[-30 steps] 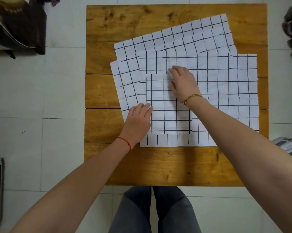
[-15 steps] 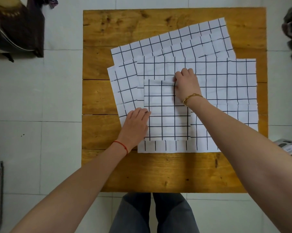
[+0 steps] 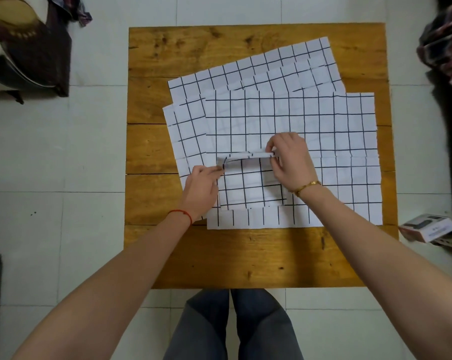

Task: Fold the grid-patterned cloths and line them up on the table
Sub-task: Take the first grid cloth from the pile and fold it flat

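Note:
Several white cloths with black grid lines lie overlapped on the wooden table (image 3: 245, 255). The topmost flat cloth (image 3: 323, 120) spreads across the middle and right. On it sits a smaller folded cloth (image 3: 251, 188), its far edge lifted off the pile and curled toward me. My left hand (image 3: 202, 187) pinches that edge at its left corner. My right hand (image 3: 288, 162) pinches the same edge at the right corner. More spread cloths (image 3: 271, 66) fan out at the back, tilted.
A bare wooden strip runs along the table's near edge and left side. On the tiled floor, dark furniture (image 3: 24, 48) stands at the upper left and a small box (image 3: 427, 227) lies right of the table. My legs (image 3: 232, 326) are below the table edge.
Both hands went from pressing flat on the folded cloth to pinching its far corners. The far edge has risen and come toward me. The view shifted slightly.

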The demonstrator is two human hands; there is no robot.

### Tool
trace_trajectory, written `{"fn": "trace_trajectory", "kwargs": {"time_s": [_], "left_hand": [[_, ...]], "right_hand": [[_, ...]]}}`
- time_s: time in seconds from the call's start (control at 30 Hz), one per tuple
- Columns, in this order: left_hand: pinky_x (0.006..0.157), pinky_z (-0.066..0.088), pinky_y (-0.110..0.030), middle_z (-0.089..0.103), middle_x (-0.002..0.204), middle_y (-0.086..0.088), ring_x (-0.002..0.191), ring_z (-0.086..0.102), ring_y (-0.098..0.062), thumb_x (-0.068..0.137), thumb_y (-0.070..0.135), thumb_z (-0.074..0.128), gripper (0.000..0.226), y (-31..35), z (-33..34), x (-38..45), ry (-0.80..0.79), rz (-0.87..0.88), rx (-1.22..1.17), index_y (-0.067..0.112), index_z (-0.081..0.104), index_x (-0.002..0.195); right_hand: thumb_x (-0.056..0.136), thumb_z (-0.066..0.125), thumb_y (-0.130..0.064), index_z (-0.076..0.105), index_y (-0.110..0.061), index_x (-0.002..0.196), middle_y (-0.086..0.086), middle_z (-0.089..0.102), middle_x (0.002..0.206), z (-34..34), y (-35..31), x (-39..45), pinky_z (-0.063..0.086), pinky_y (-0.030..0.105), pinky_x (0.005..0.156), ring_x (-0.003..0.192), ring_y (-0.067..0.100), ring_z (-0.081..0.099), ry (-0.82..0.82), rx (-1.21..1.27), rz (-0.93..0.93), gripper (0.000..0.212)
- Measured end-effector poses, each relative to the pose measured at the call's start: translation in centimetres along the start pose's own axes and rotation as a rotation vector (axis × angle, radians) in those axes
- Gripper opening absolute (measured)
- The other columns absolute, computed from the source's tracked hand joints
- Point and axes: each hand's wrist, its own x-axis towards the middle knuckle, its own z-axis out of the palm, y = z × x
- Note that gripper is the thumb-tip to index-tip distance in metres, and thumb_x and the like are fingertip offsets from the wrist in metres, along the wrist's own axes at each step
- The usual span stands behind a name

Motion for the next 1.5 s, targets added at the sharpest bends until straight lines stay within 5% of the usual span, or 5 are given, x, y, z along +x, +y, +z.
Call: {"fn": "trace_trajectory", "kwargs": {"time_s": [0.2,0.33,0.5,0.93,1.5], "left_hand": [[0.076,0.040,-0.030,0.061,0.077,-0.010,0.075,0.048,-0.014,0.080,-0.017,0.035,0.033,0.5,-0.8,-1.7,0.061,-0.047,-0.277,0.007,0.055,0.069],[0.104,0.045,-0.035,0.067,0.115,-0.011,0.112,0.059,-0.021,0.088,-0.010,0.037,0.039,0.1,0.1,-1.8,0.116,-0.222,-0.360,0.001,0.069,0.107],[0.087,0.051,-0.025,0.066,0.117,-0.001,0.100,0.063,-0.016,0.093,0.001,0.040,0.036,0.7,0.6,-2.1,0.185,-0.398,-0.412,0.015,0.070,0.106],[0.112,0.027,-0.040,0.031,0.154,-0.002,0.140,0.026,-0.026,0.096,0.030,0.048,0.059,2.7,2.1,-3.5,0.013,0.070,0.421,0.014,0.029,0.150],[0.117,0.021,-0.048,0.017,0.160,0.002,0.145,0.018,-0.029,0.095,0.038,0.053,0.070,0.9,2.7,-2.7,-0.058,0.066,0.499,0.019,0.018,0.154]], "right_hand": [[0.071,0.054,0.002,0.054,-0.012,0.090,0.002,0.062,0.103,1.0,-1.6,-5.8,0.035,0.032,0.090,0.097,0.026,0.052,-0.126,-0.098,-0.134,0.024],[0.072,0.056,0.000,0.055,-0.012,0.095,0.006,0.063,0.116,2.3,-1.9,-8.5,0.031,0.036,0.100,0.104,0.029,0.054,-0.225,-0.150,-0.176,0.026],[0.077,0.062,-0.006,0.057,-0.011,0.107,0.007,0.059,0.127,3.2,-1.7,-10.3,0.032,0.043,0.109,0.117,0.029,0.052,-0.373,-0.194,-0.136,0.031],[0.091,0.045,-0.025,0.040,-0.010,0.142,0.007,0.043,0.146,4.5,-5.0,-7.0,0.030,0.046,0.112,0.134,0.030,0.039,-0.354,-0.251,-0.034,0.053],[0.101,0.017,-0.039,0.009,-0.017,0.153,-0.003,0.010,0.160,5.5,-1.9,-7.3,0.001,0.055,0.117,0.148,0.027,-0.001,-0.445,-0.396,0.084,0.057]]}}
